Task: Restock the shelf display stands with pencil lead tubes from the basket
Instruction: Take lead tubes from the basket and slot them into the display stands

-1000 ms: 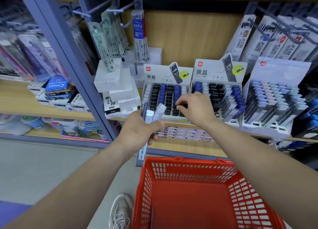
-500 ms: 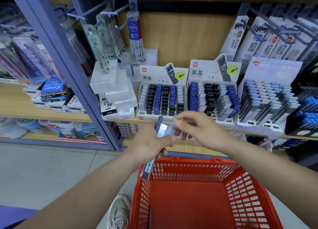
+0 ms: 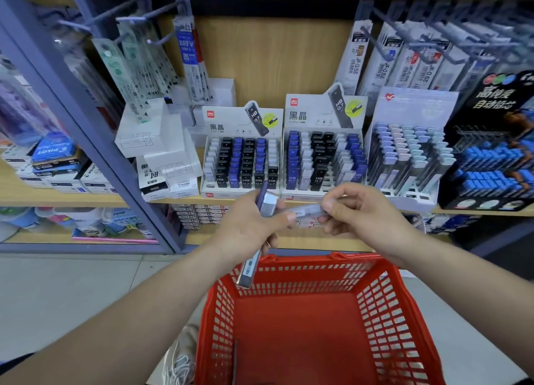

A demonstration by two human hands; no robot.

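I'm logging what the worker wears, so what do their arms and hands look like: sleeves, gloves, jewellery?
Both forearms are bare. The left hand and right hand wear no gloves, and no watch, bracelet or ring shows. A dark edge at the lower left corner may be a sleeve.

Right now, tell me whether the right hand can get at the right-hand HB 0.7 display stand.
Probably yes. The right hand, pinching a clear lead tube, is just below and in front of the right-hand HB 0.7 display stand, with nothing between them.
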